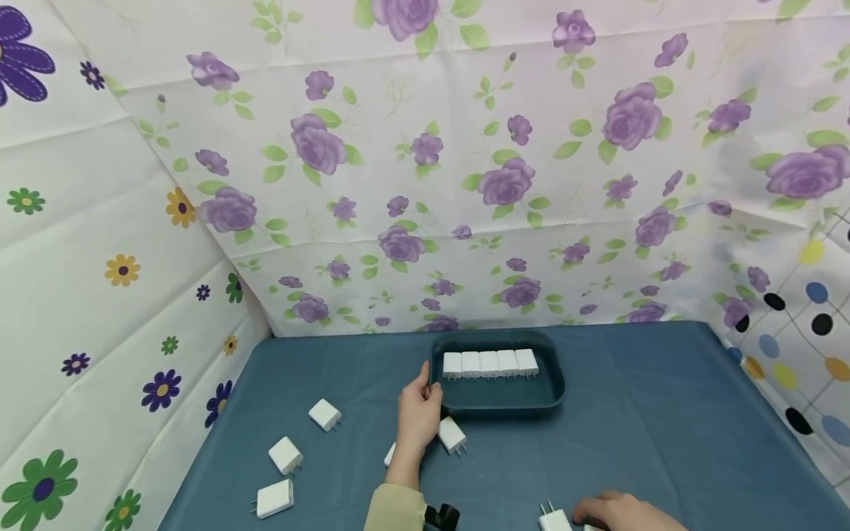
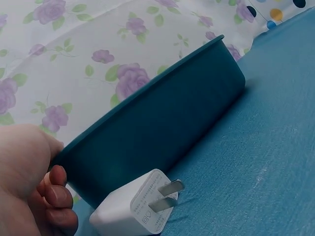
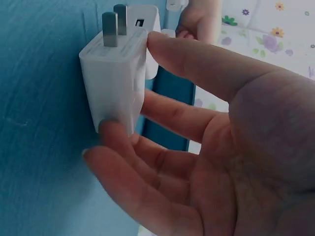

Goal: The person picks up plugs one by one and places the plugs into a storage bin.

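Note:
My left hand (image 1: 420,413) grips the left end of a dark teal tray (image 1: 505,407). In the left wrist view, its fingers curl at the tray's rim (image 2: 147,88). Several white chargers (image 1: 489,363) stand in a row inside, along the back. A loose charger (image 1: 452,435), prongs outward, lies by the tray's near left corner. At the bottom right, my right hand (image 1: 627,512) holds another charger (image 3: 110,83), thumb at its prong end and fingers curled about its far end. A further charger (image 1: 555,521) lies just left of that hand.
On the left of the blue-covered table (image 1: 637,413) lie three loose chargers: one farther back (image 1: 325,414), one in the middle (image 1: 285,455) and one nearer (image 1: 274,499). Another charger (image 1: 389,454) is partly hidden by my left forearm. Flowered sheets (image 1: 412,184) surround the table's back and sides.

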Demonstrator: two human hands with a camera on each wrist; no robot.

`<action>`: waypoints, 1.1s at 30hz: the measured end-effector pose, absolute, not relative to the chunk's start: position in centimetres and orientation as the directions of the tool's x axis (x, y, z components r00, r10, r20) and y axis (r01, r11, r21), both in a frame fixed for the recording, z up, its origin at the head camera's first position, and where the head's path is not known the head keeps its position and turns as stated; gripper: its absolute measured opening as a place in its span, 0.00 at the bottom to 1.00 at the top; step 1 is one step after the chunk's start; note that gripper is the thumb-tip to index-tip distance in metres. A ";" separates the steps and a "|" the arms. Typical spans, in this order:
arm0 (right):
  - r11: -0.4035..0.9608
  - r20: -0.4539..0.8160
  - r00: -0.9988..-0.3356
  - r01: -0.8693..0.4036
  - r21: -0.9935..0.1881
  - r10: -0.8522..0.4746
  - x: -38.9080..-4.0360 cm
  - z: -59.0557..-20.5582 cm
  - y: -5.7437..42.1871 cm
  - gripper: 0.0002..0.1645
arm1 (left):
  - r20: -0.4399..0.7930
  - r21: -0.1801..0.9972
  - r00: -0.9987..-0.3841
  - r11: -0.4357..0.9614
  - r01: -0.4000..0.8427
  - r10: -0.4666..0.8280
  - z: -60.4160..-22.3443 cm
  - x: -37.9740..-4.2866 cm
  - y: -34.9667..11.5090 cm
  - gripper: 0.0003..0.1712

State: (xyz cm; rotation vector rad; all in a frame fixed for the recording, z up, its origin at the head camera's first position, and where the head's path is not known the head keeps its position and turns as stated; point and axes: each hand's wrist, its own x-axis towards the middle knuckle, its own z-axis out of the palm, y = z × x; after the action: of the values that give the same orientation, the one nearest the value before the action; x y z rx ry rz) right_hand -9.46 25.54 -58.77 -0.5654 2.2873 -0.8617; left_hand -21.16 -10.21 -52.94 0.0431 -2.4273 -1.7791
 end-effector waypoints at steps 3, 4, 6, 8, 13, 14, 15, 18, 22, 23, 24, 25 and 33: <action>0.709 -0.402 -0.722 -0.171 -0.684 -0.563 -9.0 -57.3 24.8 0.12 | 0.094 0.948 -0.990 0.313 0.057 -0.104 -53.0 -21.2 -10.3 0.29; 0.717 -0.404 -0.730 -0.168 -0.676 -0.552 -8.7 -56.4 24.3 0.11 | 0.095 0.947 -0.990 0.315 0.058 -0.104 -52.9 -21.2 -10.3 0.29; 0.735 -0.407 -0.748 -0.156 -0.660 -0.524 -8.3 -54.6 23.2 0.08 | 0.100 0.946 -0.989 0.318 0.062 -0.105 -52.9 -21.3 -10.3 0.29; 0.758 -0.426 -0.763 -0.125 -0.641 -0.486 -8.2 -53.8 22.6 0.09 | 0.104 0.946 -0.989 0.318 0.066 -0.105 -52.8 -21.3 -10.3 0.30; 0.805 -0.459 -0.777 -0.101 -0.585 -0.431 -9.4 -57.2 23.9 0.22 | 0.108 0.943 -0.989 0.325 0.068 -0.105 -52.7 -21.2 -10.3 0.29; 0.803 -0.455 -0.776 -0.109 -0.585 -0.437 -9.8 -58.2 24.5 0.24 | 0.109 0.943 -0.988 0.327 0.069 -0.106 -52.7 -21.2 -10.3 0.29; 0.800 -0.446 -0.773 -0.128 -0.587 -0.451 -10.2 -59.2 25.0 0.25 | 0.113 0.942 -0.988 0.328 0.072 -0.107 -52.7 -21.2 -10.3 0.29; 0.778 -0.413 -0.774 -0.158 -0.608 -0.480 -10.8 -60.3 25.9 0.27 | 0.123 0.941 -0.986 0.330 0.079 -0.112 -52.7 -21.2 -10.3 0.29; 0.789 -0.423 -0.786 -0.130 -0.600 -0.451 -10.6 -57.1 25.1 0.29 | 0.121 0.939 -0.986 0.334 0.077 -0.111 -52.8 -21.3 -10.3 0.29; 0.794 -0.432 -0.791 -0.108 -0.598 -0.433 -10.4 -55.8 24.7 0.29 | 0.122 0.939 -0.986 0.336 0.079 -0.109 -52.8 -21.3 -10.3 0.29; 0.793 -0.436 -0.797 -0.088 -0.603 -0.419 -10.2 -54.5 24.3 0.29 | 0.122 0.937 -0.987 0.340 0.079 -0.108 -52.9 -21.3 -10.3 0.29; 0.785 -0.433 -0.801 -0.072 -0.616 -0.414 -9.9 -53.3 24.0 0.28 | 0.120 0.937 -0.987 0.342 0.077 -0.107 -52.9 -21.3 -10.3 0.29; 0.675 -0.437 -0.816 0.080 -0.733 -0.378 -8.8 -49.2 23.2 0.27 | 0.121 0.934 -0.986 0.348 0.076 -0.110 -52.9 -21.1 -10.2 0.29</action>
State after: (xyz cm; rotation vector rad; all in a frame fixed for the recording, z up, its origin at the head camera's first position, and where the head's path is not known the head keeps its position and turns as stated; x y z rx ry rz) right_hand -8.78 23.25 -49.23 -0.2286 2.3145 -1.0500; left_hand -21.14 -10.17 -52.87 0.0308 -2.4416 -1.7054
